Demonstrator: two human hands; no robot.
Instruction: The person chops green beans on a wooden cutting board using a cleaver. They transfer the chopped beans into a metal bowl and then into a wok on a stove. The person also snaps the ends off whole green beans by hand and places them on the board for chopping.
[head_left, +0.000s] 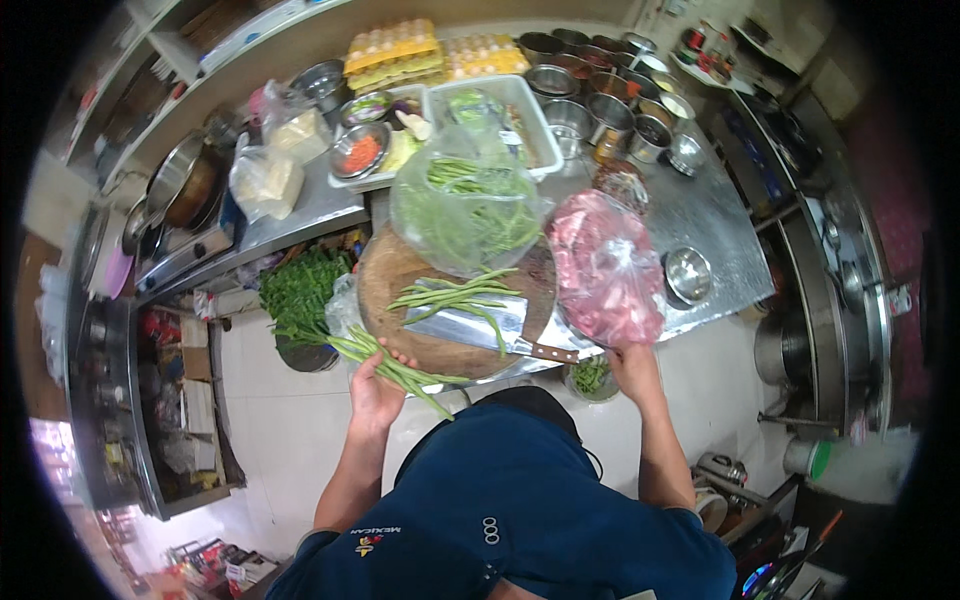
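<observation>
In my left hand (380, 386) lies a bunch of long green beans (367, 352), in front of the round wooden chopping board (386, 300). A cleaver (465, 322) rests flat on the board, its wooden handle pointing right, with several loose green beans (465, 291) across its blade. My right hand (634, 371) is at the lower end of a clear plastic bag of raw meat (604, 270); its fingertips are hidden, so I cannot tell whether it grips anything. Just left of it, below the table edge, is a container of cut green pieces (591, 377).
A plastic bag of green beans (465, 202) sits on the board's far side. A steel bowl (687, 276) stands right of the meat. Behind are white trays (551, 146), egg cartons (394, 49) and several metal pots (566, 124). Leafy greens (300, 292) stand low at left.
</observation>
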